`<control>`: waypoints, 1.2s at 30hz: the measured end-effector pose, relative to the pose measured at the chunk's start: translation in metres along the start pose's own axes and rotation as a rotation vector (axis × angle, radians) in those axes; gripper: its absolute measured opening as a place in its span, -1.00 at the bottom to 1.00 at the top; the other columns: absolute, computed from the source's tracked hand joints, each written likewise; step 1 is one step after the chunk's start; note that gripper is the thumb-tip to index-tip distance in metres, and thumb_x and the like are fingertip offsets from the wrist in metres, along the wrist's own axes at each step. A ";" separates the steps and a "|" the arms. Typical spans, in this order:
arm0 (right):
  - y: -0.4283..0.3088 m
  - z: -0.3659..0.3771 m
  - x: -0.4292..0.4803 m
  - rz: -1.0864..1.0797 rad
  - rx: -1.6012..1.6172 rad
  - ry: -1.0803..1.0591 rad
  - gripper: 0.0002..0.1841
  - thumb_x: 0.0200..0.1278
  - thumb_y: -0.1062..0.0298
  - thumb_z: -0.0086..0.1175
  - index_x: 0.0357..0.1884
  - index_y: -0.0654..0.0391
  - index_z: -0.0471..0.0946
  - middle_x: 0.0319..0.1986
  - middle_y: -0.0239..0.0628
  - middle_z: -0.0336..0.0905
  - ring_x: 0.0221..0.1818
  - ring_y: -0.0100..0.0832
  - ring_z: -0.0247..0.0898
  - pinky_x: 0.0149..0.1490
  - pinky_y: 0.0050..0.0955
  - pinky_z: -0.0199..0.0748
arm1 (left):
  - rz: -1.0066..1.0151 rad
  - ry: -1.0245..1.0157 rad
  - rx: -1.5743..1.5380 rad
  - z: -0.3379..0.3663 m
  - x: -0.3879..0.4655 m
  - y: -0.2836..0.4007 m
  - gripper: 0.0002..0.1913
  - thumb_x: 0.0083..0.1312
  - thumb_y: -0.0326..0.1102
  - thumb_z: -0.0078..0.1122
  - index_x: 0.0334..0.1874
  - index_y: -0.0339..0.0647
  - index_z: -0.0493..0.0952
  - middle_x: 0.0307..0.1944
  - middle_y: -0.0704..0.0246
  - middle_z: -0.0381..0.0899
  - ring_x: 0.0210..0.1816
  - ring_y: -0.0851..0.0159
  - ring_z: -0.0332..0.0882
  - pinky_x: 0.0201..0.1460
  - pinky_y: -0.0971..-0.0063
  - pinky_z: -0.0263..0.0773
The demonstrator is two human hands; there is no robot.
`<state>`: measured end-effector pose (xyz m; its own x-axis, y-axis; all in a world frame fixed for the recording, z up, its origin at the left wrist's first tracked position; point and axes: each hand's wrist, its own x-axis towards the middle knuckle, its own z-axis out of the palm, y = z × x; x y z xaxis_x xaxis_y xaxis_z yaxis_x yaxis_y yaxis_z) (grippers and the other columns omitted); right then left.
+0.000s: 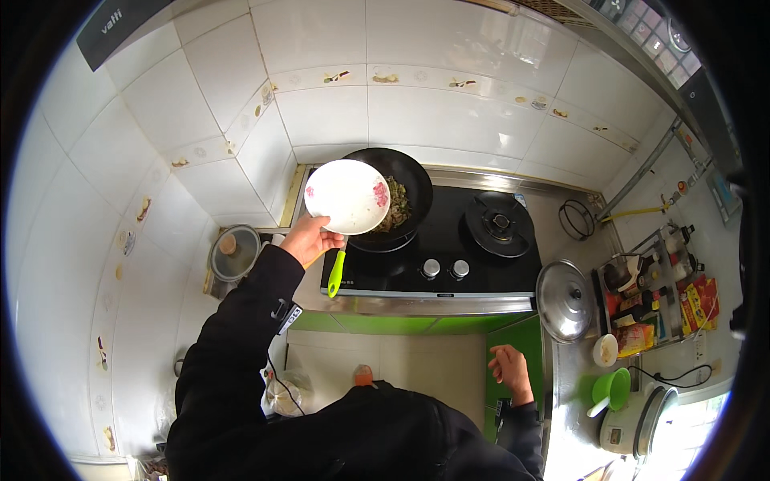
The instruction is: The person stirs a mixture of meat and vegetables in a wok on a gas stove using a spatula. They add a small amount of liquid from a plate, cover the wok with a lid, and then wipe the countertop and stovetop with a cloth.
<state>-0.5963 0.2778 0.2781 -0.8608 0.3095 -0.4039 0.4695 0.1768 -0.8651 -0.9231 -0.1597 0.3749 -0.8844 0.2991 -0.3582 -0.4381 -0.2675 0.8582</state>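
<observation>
Gripped at its near rim by my left hand [310, 240], a white plate [346, 198] with pink flower decoration is held over the left part of a black wok [418, 180]. Chopped greenish-brown food [398, 207] shows in the wok, partly hidden behind the plate. A utensil's bright green handle [337, 275] sticks out below the plate; its other end is hidden. My right hand [510, 371] hangs low at the right, beside the green cabinet, with fingers curled and no object visible in it.
The black glass gas hob [391, 270] has a second burner [500, 222] at right. A metal lid [564, 300], small white bowl [605, 350], green ladle-like container [611, 388], rice cooker [625, 421] and seasoning rack [646, 300] line the right counter. A lidded pot [235, 252] stands at left.
</observation>
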 end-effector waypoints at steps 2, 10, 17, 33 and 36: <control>0.003 0.004 -0.002 0.013 0.003 0.011 -0.75 0.46 0.34 -0.06 -0.09 0.27 0.59 -0.54 -0.32 0.58 -0.67 -0.62 0.36 -0.60 -0.59 0.33 | 0.010 0.029 -0.009 -0.008 0.013 0.003 -0.69 0.45 -0.39 -0.05 0.17 -0.35 0.29 -0.13 0.15 0.54 -0.28 0.20 0.57 -0.18 0.22 0.63; 0.014 0.012 -0.015 0.033 -0.026 0.046 -0.75 0.44 0.36 -0.06 -0.06 0.27 0.59 -0.54 -0.28 0.61 -0.66 -0.61 0.39 -0.60 -0.58 0.34 | -0.038 0.067 0.084 -0.039 0.071 0.020 -0.70 0.43 -0.35 -0.05 0.12 -0.35 0.36 -0.22 0.17 0.57 -0.32 0.20 0.58 -0.22 0.22 0.63; 0.032 0.010 -0.029 0.093 -0.018 0.099 -0.75 0.43 0.35 -0.04 -0.06 0.28 0.59 -0.54 -0.27 0.62 -0.65 -0.60 0.43 -0.59 -0.58 0.37 | -0.071 0.123 0.033 -0.048 0.101 0.027 -0.75 0.39 -0.42 0.02 0.06 -0.34 0.37 -0.25 0.22 0.53 -0.37 0.24 0.52 -0.30 0.34 0.57; 0.046 -0.002 -0.040 0.123 -0.055 0.130 -0.78 0.43 0.37 -0.03 -0.07 0.26 0.59 -0.54 -0.29 0.61 -0.64 -0.60 0.44 -0.58 -0.57 0.38 | -0.135 0.001 -0.104 -0.029 0.122 -0.004 -0.76 0.44 -0.40 0.02 0.08 -0.33 0.36 -0.16 0.18 0.51 -0.27 0.20 0.51 -0.17 0.27 0.60; 0.048 -0.004 -0.041 0.121 -0.067 0.130 -0.78 0.43 0.37 -0.02 -0.08 0.25 0.59 -0.54 -0.28 0.62 -0.64 -0.59 0.45 -0.58 -0.57 0.39 | -0.116 0.028 -0.080 -0.026 0.121 -0.004 -0.76 0.44 -0.39 0.01 0.08 -0.33 0.35 -0.15 0.18 0.51 -0.27 0.20 0.51 -0.14 0.25 0.60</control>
<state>-0.5376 0.2771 0.2539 -0.7668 0.4493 -0.4585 0.5840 0.1916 -0.7888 -1.0322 -0.1460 0.3189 -0.8310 0.3067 -0.4641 -0.5478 -0.3057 0.7788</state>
